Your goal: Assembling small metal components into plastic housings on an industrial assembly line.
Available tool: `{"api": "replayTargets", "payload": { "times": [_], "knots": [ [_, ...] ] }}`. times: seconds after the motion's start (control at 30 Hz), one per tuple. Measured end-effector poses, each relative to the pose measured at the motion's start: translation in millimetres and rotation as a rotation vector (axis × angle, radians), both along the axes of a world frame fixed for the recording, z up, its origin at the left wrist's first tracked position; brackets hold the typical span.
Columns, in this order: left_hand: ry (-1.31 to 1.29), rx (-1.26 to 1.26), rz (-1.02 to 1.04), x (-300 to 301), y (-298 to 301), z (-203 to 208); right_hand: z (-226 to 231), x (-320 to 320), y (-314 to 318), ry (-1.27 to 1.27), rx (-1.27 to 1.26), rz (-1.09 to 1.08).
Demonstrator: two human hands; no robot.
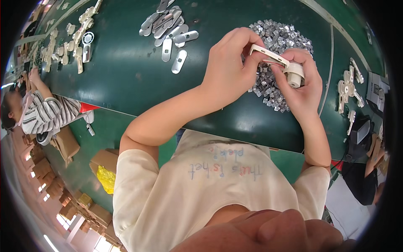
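A yellow bag [106, 179] lies beside a cardboard box [103, 158] on the green floor [90, 146], cartons [97, 214] occupy the lower left, and a co-worker [63, 110] in a striped shirt [42, 116] is positioned at far left.

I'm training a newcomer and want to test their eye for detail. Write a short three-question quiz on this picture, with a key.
1. True or false: the left hand is free of the white plastic part.
2. Which lies heaped closest to the hands?
A) cardboard boxes
B) small metal pieces
C) a yellow bag
3. Fill in: on the green table, the flat silver plates lie to the ___ of that heap.

Key:
1. False: the left hand and right hand both hold the white plastic part.
2. B
3. left
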State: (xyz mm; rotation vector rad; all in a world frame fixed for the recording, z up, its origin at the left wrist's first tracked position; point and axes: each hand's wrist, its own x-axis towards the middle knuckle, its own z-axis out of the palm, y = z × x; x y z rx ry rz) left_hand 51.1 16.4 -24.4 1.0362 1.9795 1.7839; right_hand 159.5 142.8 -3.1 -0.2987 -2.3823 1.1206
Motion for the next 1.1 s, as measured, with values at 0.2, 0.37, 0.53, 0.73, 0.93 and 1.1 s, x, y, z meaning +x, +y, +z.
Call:
{"api": "replayTargets", "payload": {
  "times": [0.2, 0.37, 0.53, 0.73, 0.93, 1.1],
  "knots": [
    [0.152, 0.010, 0.118, -20.2, -3.2, -4.2, 0.9, -24.3, 2.4, 0.004, 0.126, 0.037],
    [0.576, -0.121, 0.428, -72.4, -12.3, 6.9, -2.1, -129.2, 128.8, -0.076, -0.008, -0.135],
    [0.471, -0.712, 0.089, -94.4, -45.2, 29.9, -49.8, -208.6, 304.3, -0.423, 0.392, -0.468],
    [0.586, -0.881, 0.076, -96.0, -46.3, 16.0, 16.7, -123.4, 124.2, -0.406, 0.358, -0.039],
    [0.495, -0.411, 0.245, -90.0, -29.1, 4.1, 2.8, -36.2, 20.1, -0.462, 0.374, 0.086],
    [0.618, -0.118, 0.134, -76.4, -8.5, -20.4, -2.3, -19.4, 17.7, -0.256, 0.335, -0.088]
  ]
}}
